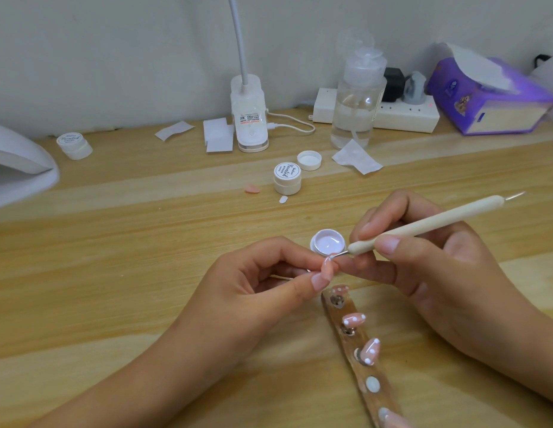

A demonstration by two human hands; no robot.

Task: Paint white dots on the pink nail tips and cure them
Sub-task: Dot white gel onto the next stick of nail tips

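Observation:
My left hand (256, 279) pinches a pink nail tip (326, 268) between thumb and fingers. My right hand (429, 264) grips a cream dotting pen (423, 225), and its metal point touches the top of that nail tip. Just behind sits an open pot of white gel (328, 245). A wooden holder strip (361, 366) lies near me with pink nail tips on it; two of them (354, 319) (370, 350) carry white dots. A white curing lamp (19, 165) stands at the far left edge.
A closed white gel jar (287, 178), a loose lid (309, 160) and a stray pink tip (252, 189) lie mid-table. Behind are a clip lamp (250, 118), a clear pump bottle (355, 103), a power strip (405, 114), a purple tissue box (488, 97), paper wipes and another jar (74, 145).

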